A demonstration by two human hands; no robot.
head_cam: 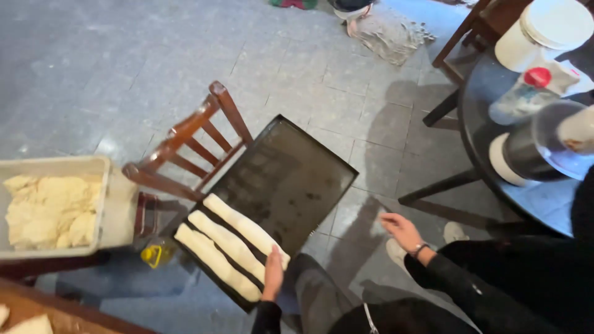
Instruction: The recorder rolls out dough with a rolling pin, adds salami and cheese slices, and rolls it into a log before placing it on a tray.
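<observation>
A: Where is the dark baking tray (297, 179) placed?

B: On a wooden chair (185, 148), its long axis slanting away; three dough logs (229, 244) are laid along it at the near end.

A: And the hands?

B: The left hand (273, 275) is laid flat against the nearest log, nothing gripped; the right hand (402, 230) is held open, empty, well apart.

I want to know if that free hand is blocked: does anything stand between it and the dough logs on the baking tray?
Nothing visible does. The right hand hangs open over bare floor beside the tray; only the left hand, resting on the nearest dough log, lies near that path.
</observation>
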